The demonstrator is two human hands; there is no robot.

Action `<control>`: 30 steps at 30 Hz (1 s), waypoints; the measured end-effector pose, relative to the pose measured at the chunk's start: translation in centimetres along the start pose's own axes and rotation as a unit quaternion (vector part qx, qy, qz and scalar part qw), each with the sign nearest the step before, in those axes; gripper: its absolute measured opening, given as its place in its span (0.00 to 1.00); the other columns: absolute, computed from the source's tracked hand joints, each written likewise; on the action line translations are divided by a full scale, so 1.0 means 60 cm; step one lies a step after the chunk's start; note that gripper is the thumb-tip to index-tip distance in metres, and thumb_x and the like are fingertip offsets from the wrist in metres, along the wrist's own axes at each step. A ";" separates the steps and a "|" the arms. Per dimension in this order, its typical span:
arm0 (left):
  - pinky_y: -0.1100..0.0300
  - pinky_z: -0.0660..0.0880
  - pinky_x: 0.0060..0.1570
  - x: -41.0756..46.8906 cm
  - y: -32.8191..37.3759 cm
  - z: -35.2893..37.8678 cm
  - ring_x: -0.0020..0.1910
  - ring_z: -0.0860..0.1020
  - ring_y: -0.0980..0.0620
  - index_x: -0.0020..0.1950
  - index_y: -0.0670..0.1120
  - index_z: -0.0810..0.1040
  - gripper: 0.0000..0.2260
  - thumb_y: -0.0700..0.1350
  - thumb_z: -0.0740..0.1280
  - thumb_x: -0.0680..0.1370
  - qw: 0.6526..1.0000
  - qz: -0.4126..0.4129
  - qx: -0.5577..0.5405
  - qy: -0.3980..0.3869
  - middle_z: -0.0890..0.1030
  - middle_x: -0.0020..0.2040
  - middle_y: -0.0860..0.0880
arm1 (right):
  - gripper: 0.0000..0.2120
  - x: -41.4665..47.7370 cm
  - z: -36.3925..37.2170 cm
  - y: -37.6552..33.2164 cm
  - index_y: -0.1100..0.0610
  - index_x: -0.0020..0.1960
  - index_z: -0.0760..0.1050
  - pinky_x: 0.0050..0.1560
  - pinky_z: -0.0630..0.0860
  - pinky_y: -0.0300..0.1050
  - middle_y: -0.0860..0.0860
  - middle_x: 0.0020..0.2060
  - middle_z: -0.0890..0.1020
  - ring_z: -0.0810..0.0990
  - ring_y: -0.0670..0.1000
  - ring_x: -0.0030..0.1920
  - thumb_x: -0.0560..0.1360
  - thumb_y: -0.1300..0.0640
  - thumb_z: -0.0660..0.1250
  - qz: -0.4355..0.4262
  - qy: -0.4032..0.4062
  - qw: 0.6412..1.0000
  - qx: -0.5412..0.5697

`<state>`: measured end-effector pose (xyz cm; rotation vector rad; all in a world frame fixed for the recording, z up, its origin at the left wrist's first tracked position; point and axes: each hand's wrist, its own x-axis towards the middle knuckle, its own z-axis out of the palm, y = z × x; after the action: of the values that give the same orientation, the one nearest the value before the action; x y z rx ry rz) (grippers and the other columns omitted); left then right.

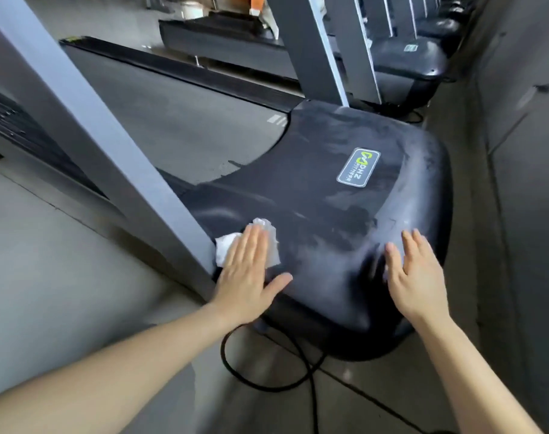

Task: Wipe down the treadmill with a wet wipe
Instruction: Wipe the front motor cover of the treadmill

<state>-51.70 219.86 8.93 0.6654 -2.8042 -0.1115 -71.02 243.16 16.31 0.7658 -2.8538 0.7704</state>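
Note:
The treadmill's black motor cover [323, 195] fills the middle of the view, dusty and streaked, with a green and grey logo badge [358, 166] on top. My left hand [251, 274] lies flat with straight fingers on a crumpled white wet wipe [226, 249], pressing it onto the cover's near left corner beside the grey upright post [88, 126]. My right hand [416, 277] rests flat with straight fingers on the cover's near right edge and holds nothing. The grey running belt [179, 120] stretches away behind the cover.
A black power cable [267, 380] loops on the floor just in front of the cover. More treadmills [423, 57] stand in a row farther back. A grey wall [524, 151] runs close along the right side. Bare floor lies at the left.

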 end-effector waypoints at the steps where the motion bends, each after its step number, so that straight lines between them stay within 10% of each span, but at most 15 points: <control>1: 0.45 0.48 0.81 0.026 -0.023 -0.007 0.83 0.41 0.46 0.83 0.39 0.43 0.47 0.74 0.39 0.79 0.997 -0.071 -0.016 -0.006 0.41 0.84 0.42 | 0.32 -0.018 -0.003 0.017 0.67 0.76 0.65 0.77 0.59 0.56 0.65 0.76 0.66 0.62 0.62 0.78 0.84 0.42 0.52 0.054 0.017 0.998 0.016; 4: 0.45 0.48 0.81 0.050 0.007 -0.017 0.84 0.42 0.44 0.83 0.37 0.45 0.49 0.75 0.36 0.78 0.987 -0.149 -0.054 0.004 0.43 0.84 0.40 | 0.30 -0.043 0.007 0.038 0.67 0.78 0.61 0.76 0.59 0.55 0.66 0.76 0.65 0.62 0.64 0.77 0.85 0.47 0.55 0.186 -0.008 0.975 0.119; 9: 0.43 0.50 0.81 -0.033 0.178 -0.002 0.83 0.40 0.42 0.82 0.35 0.43 0.50 0.74 0.51 0.79 0.995 0.087 -0.038 0.017 0.40 0.83 0.38 | 0.31 -0.055 0.031 0.061 0.65 0.73 0.71 0.76 0.62 0.56 0.62 0.74 0.70 0.67 0.60 0.75 0.84 0.41 0.52 0.181 0.026 0.966 0.183; 13: 0.44 0.53 0.80 -0.021 0.157 -0.007 0.83 0.41 0.43 0.83 0.36 0.44 0.47 0.71 0.53 0.81 0.958 0.285 0.039 0.003 0.41 0.84 0.39 | 0.19 -0.060 0.020 0.069 0.57 0.46 0.74 0.51 0.69 0.48 0.54 0.46 0.80 0.76 0.53 0.50 0.85 0.46 0.54 0.197 0.087 0.939 0.269; 15: 0.45 0.54 0.80 -0.004 0.088 -0.006 0.84 0.43 0.44 0.83 0.38 0.46 0.46 0.71 0.53 0.81 0.966 0.257 0.035 0.007 0.44 0.84 0.41 | 0.18 -0.066 0.014 0.061 0.54 0.41 0.73 0.44 0.66 0.48 0.51 0.40 0.79 0.74 0.52 0.46 0.87 0.51 0.55 0.193 0.098 0.933 0.288; 20: 0.45 0.50 0.81 0.030 0.065 -0.015 0.84 0.44 0.45 0.83 0.36 0.46 0.51 0.77 0.41 0.77 1.000 -0.020 -0.011 0.012 0.45 0.84 0.40 | 0.21 -0.077 0.032 0.074 0.62 0.75 0.70 0.75 0.59 0.40 0.54 0.76 0.70 0.66 0.49 0.76 0.87 0.54 0.55 0.197 0.071 0.924 0.319; 26: 0.45 0.47 0.81 -0.004 0.300 -0.001 0.83 0.39 0.42 0.82 0.35 0.41 0.50 0.73 0.51 0.79 0.969 0.243 0.032 -0.033 0.39 0.83 0.37 | 0.17 -0.078 0.013 0.083 0.60 0.67 0.77 0.68 0.69 0.38 0.49 0.63 0.80 0.76 0.49 0.67 0.87 0.55 0.55 0.224 0.086 0.860 0.450; 30: 0.45 0.51 0.81 -0.035 0.225 -0.005 0.83 0.39 0.43 0.83 0.38 0.43 0.46 0.70 0.54 0.81 0.931 0.359 0.056 -0.036 0.40 0.84 0.40 | 0.21 -0.077 0.011 0.106 0.57 0.73 0.73 0.73 0.67 0.45 0.49 0.70 0.77 0.74 0.48 0.71 0.87 0.49 0.55 0.262 0.074 0.821 0.502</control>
<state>-55.66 232.86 10.55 -0.3795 -2.9406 0.1663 -70.08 249.65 11.89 -0.1197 -2.3365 2.3494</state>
